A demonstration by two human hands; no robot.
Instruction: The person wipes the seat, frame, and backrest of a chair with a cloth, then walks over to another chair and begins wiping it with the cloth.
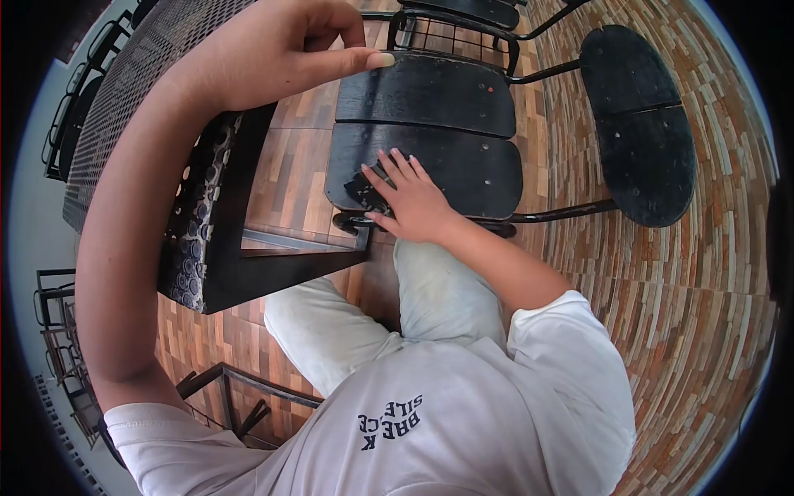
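Note:
My left hand (302,54) is raised at the top of the view, close to the camera. Its fingers curl inward with the thumb stretched along them; anything between them is hidden. Below and beyond it is a black wooden chair seat (447,169) made of two panels, its paint chipped near the front corner. My right hand (418,207) lies flat on the near panel with fingers spread, beside the worn patch. The chair's black backrest (637,124) stands to the right on metal tubes.
A table with a perforated top (157,58) and a scuffed dark edge stands at the left, under my left arm. Another black chair (463,12) is at the top. A stone-patterned wall (662,331) runs along the right. Wood-patterned floor (294,178) shows between table and seat.

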